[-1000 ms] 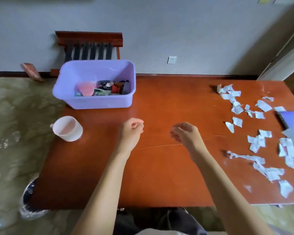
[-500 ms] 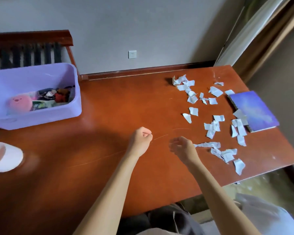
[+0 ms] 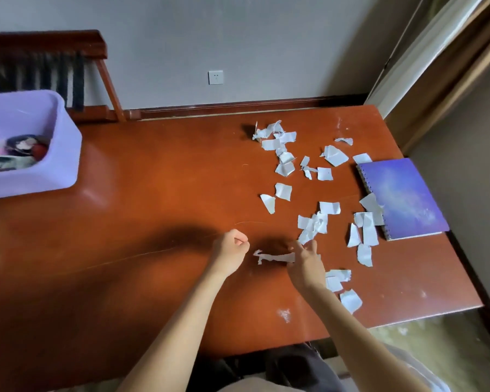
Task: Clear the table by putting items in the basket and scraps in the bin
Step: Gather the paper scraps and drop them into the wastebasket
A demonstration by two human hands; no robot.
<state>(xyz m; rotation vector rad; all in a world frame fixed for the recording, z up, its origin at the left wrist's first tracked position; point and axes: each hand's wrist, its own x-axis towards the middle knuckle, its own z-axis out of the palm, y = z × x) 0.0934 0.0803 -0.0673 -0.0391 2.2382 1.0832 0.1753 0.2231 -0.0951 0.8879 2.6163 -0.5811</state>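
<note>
1. Currently, the right hand [image 3: 304,264] is seen above the near middle of the table [image 3: 153,207], with its fingers loosely curled and spread, not pressed together.
2. A long torn strip of paper [image 3: 272,257] lies flat on the table just left of that hand; its right end is met or covered by the fingers, and whether it is actually pinched cannot be told.
3. The left hand [image 3: 229,250] is held in a loose fist just left of the strip, apart from it; nothing can be seen gripped in it.
4. The remaining paper scraps [image 3: 311,224] are scattered over the right half of the table, from the far edge down to the near edge, some just right of the right wrist.
5. A purple spiral notebook [image 3: 402,196] lies at the right edge of the table, with a few scraps overlapping its near left corner.
6. The lilac basket [image 3: 40,176] stands at the far left, well apart from both hands, with small items inside.
</note>
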